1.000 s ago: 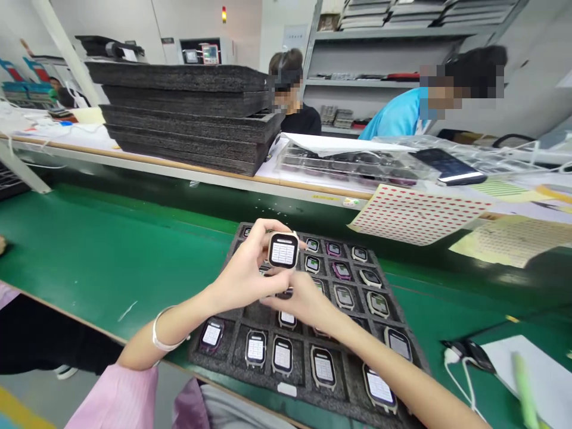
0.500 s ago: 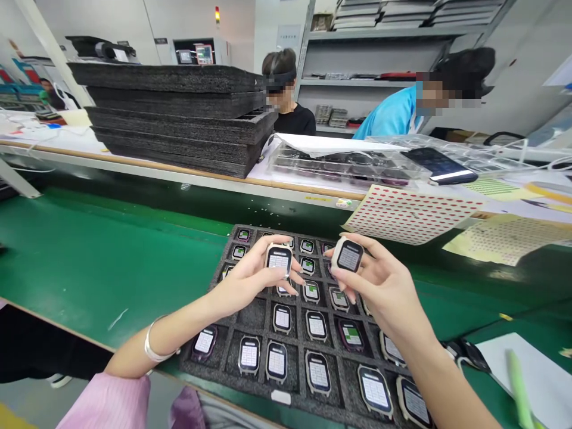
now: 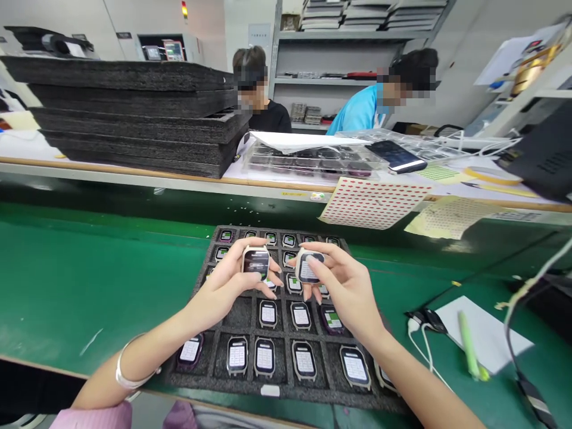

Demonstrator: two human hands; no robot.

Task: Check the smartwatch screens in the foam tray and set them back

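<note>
My left hand [image 3: 223, 289] grips a light-cased smartwatch body [image 3: 256, 261] with a dark screen, held above a black foam tray [image 3: 210, 351]. My right hand [image 3: 346, 286] pinches a second watch body [image 3: 308, 266], its thumb lying on the lit screen. Both hands hover over the tray's middle, close together. The tray lies on the green conveyor belt [image 3: 89, 280] and holds several watch bodies in pockets, most with lit white screens. A few pockets near my left hand are bare.
A tall stack of black foam trays [image 3: 129, 119] stands on the far bench. Clear plastic trays [image 3: 308, 161], a phone [image 3: 395, 156] and red-dot sticker sheets [image 3: 373, 202] lie beyond. Two people sit behind the bench. At right are white paper with a green pen [image 3: 468, 342] and cables.
My right hand rose from the tray with a second watch, and now both hands hold watches side by side. The left watch's screen has gone dark. The view shifted right.
</note>
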